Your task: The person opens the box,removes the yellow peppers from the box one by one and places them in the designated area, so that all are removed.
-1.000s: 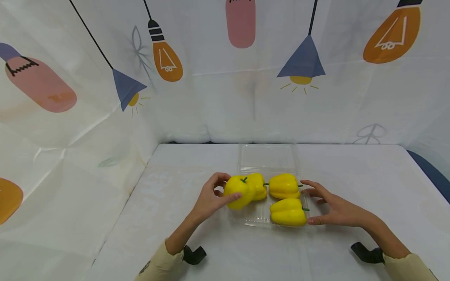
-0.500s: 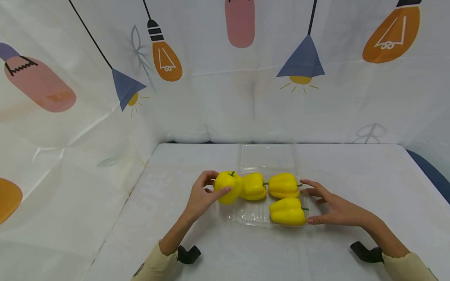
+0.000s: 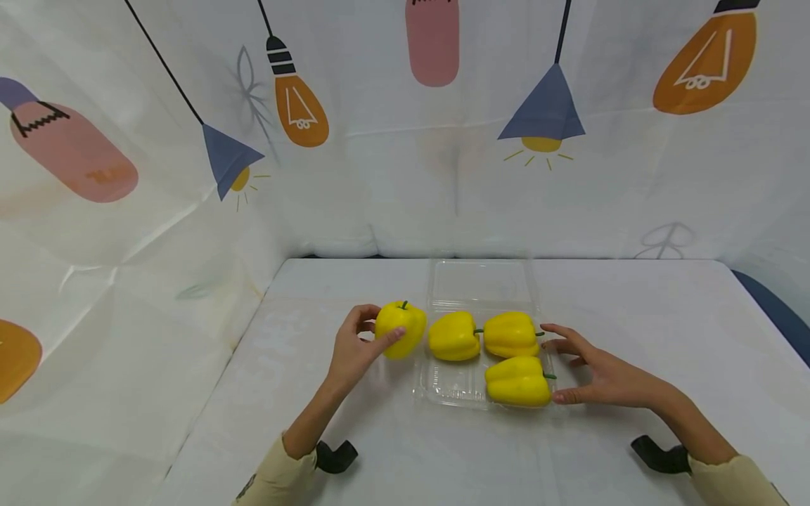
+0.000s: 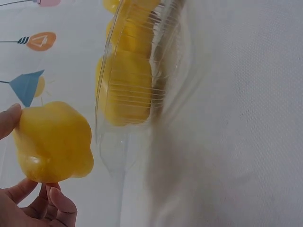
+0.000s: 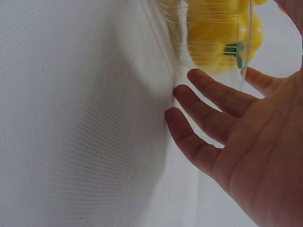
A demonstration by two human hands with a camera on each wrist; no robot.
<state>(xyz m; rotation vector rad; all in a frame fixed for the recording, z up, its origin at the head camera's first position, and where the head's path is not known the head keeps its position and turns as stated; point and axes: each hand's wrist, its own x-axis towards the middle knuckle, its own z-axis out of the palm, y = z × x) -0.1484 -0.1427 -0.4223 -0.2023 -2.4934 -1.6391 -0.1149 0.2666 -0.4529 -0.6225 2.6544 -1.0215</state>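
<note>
My left hand [image 3: 351,351] grips a yellow bell pepper [image 3: 401,330] between thumb and fingers, raised just left of a clear plastic clamshell box [image 3: 451,385]. In the left wrist view the pepper [image 4: 54,142] hangs apart from the box wall. Inside the box lie three more yellow peppers: one at back left [image 3: 453,337], one at back right [image 3: 510,335], one at front right [image 3: 519,383]. At the box's right side is my right hand [image 3: 604,376], fingers spread and gently bent. Its fingertips [image 5: 177,116] reach the table beside the box; firm contact with the wall cannot be told.
The box's lid [image 3: 482,277] lies opened back toward the far edge of the white table [image 3: 316,302]. A printed white curtain [image 3: 392,176] hangs behind the table and along its left. Black curved pieces [image 3: 337,457] sit at both wrists.
My left hand has lifted the pepper from the front left of the box and carried it left and away, clear of the other peppers. My right hand has stayed in place.
</note>
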